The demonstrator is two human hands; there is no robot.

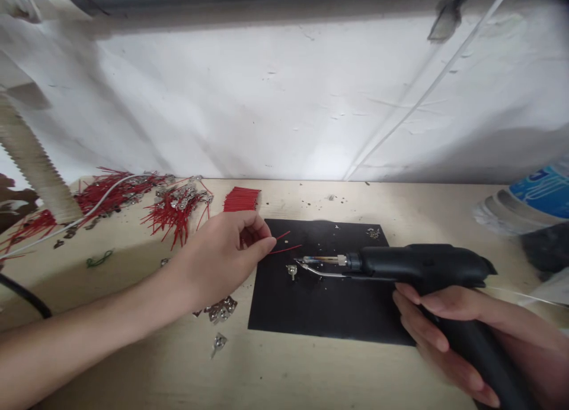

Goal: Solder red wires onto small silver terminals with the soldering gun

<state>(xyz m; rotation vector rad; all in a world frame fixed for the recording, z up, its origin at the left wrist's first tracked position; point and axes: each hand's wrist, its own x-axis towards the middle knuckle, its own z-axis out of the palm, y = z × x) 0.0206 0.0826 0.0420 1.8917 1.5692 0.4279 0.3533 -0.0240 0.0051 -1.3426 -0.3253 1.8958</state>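
My left hand (222, 253) is closed in a pinch, with two thin red wire ends (288, 248) sticking out past its fingertips over the black mat (329, 318). My right hand (448, 330) wraps round the handle of a black soldering gun (413, 263). The gun points left, and its thin solder feed tube (326, 274) runs below the iron tip (317, 259). A small metal terminal (291, 270) lies on the mat just left of the tip and below the wire ends. Tip, wires and terminal appear close together; contact cannot be made out.
A neat bundle of red wires (241, 198) lies behind my left hand. Piles of red wires with metal terminals (178, 205) spread to the left. Loose terminals (221, 309) sit left of the mat. A white tub with a blue label (544, 191) stands at the right.
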